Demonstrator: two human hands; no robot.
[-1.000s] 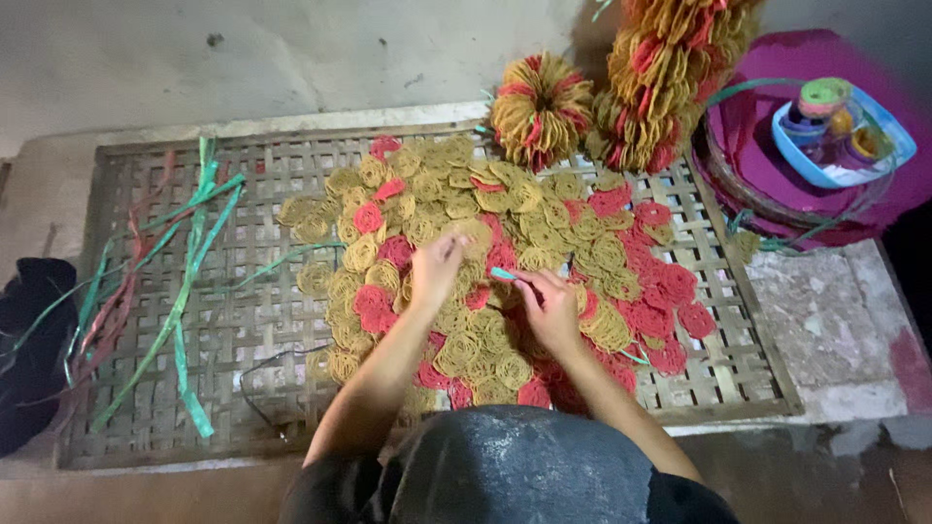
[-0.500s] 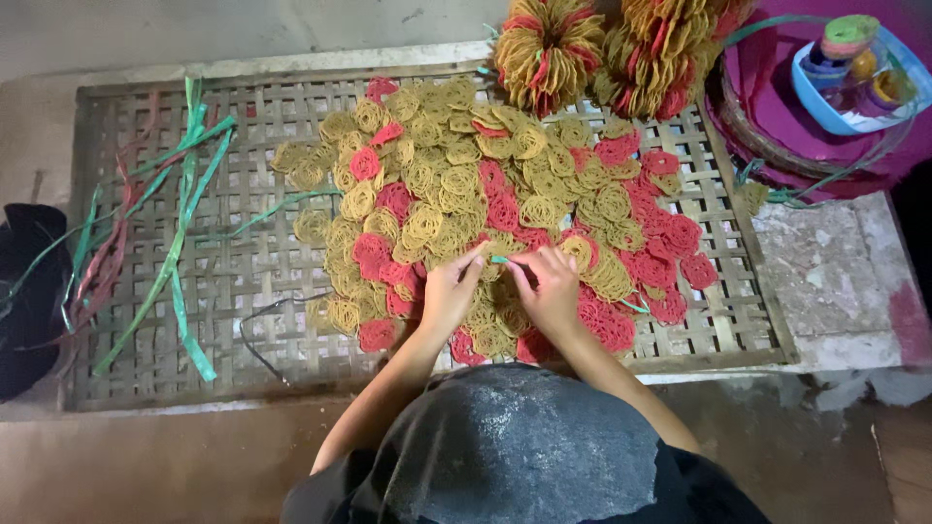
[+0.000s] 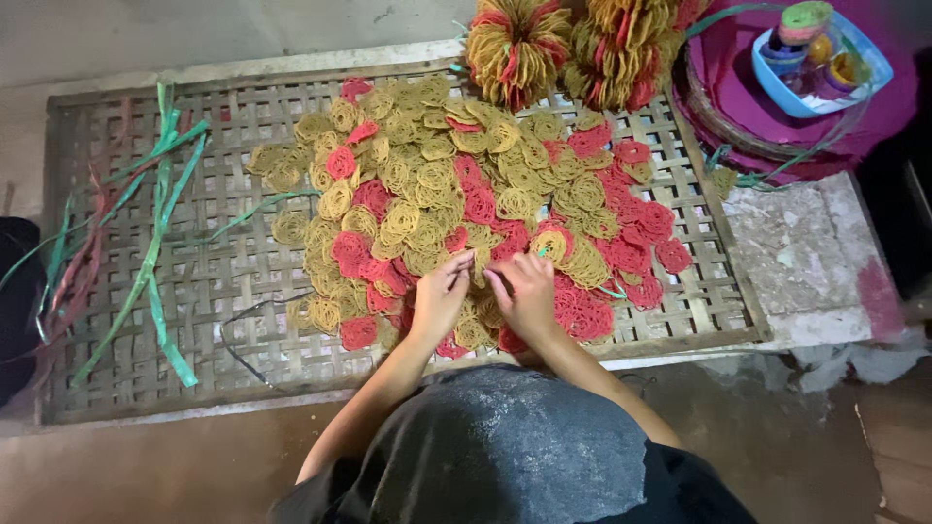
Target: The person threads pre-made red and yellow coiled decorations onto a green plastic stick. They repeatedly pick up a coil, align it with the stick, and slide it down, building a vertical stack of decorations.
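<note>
Left hand and right hand side by side at lower centre of frame, fingertips pinching into heap of yellow and red coiled noodle crackers. What exactly each grip grasps: cannot tell, fingers curled down among crackers. Heap spreads over middle of woven bamboo tray. Green and red plastic strips lie at left of tray. Two tied cracker bundles at top edge. Blue tub on purple basin, upper right.
</note>
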